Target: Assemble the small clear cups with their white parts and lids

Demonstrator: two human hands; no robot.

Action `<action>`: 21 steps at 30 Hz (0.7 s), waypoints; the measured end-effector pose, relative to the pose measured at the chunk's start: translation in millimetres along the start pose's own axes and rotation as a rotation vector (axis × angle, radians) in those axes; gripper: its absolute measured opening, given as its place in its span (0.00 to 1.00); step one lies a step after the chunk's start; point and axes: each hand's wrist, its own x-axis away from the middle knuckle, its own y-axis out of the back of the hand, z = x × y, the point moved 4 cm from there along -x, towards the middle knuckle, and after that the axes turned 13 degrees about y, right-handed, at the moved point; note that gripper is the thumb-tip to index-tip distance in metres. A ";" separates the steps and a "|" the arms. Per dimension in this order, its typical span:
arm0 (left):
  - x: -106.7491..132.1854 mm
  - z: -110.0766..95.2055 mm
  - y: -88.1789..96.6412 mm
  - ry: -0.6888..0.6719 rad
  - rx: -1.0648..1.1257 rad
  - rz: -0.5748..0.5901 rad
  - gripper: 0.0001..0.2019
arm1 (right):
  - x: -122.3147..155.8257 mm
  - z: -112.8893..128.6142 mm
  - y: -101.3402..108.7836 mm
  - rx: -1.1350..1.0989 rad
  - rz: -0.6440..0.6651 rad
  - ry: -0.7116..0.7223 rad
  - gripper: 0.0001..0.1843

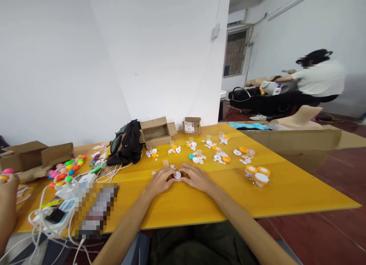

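My left hand (161,180) and my right hand (197,177) meet over the table, fingers curled round a small round white cap (177,175) held between them. Just beyond my left hand stands a small clear jar (166,163). Small white pieces with holes (153,173) lie beside that hand. Farther back are several groups of loose parts: clear jars, white discs (196,160), orange rings (225,159) and a teal ring (191,156). To the right, three clear jars with orange-and-white lids (261,178) stand close together.
A power strip (67,208) with tangled cables and a blurred phone-like object (98,209) lie left. Behind are colourful balls (68,168), a black bag (127,143) and open cardboard boxes (156,131). Another person's hand (8,192) enters at far left; a person (320,74) sits at back right.
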 end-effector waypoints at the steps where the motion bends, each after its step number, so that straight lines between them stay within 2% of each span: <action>1: 0.2 -0.8 0.0 0.004 -0.004 0.003 0.06 | 0.1 -0.6 -1.0 0.002 -0.006 0.004 0.11; 13: 0.1 -4.9 1.7 -0.031 -0.039 0.031 0.08 | 0.5 0.4 -1.9 0.027 -0.015 0.062 0.09; 21: 2.0 -3.5 2.4 -0.004 -0.006 0.027 0.04 | 2.0 2.7 2.0 -0.052 -0.034 0.074 0.12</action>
